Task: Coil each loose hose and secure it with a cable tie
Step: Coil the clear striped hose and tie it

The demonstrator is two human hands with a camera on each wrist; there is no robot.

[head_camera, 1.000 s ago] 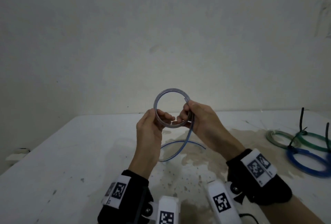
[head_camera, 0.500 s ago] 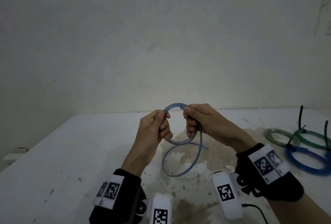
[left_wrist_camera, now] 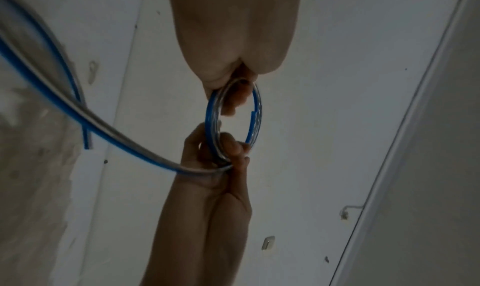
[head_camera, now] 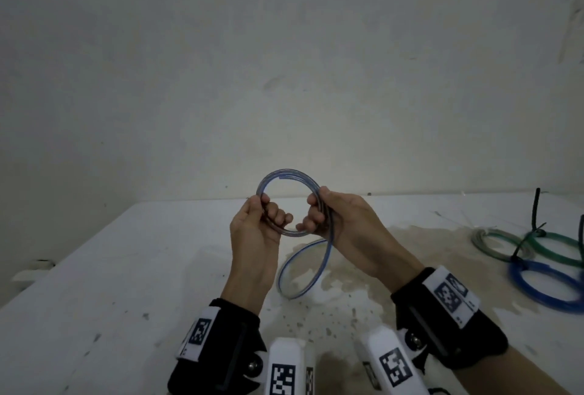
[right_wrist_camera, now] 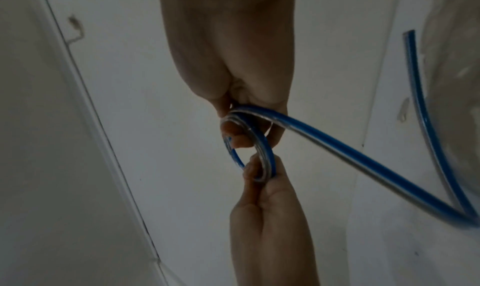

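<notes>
A clear hose with a blue stripe is wound into a small coil held upright above the table. My left hand grips the coil's left side, fingers curled through the ring. My right hand grips its right side. A loose tail hangs from the right hand and curls down onto the table. In the left wrist view the coil sits between my left hand and my right hand. In the right wrist view the tail runs out to the right from the coil.
The white table has a brown stain in its middle. At the right lie a grey coil, a green coil and a blue coil, each bound with a black cable tie. A bare wall stands behind.
Both hands have turned the coil up and widened the ring again. Another turn has been wound on, and the hanging tail is shorter and swings below the right hand.
</notes>
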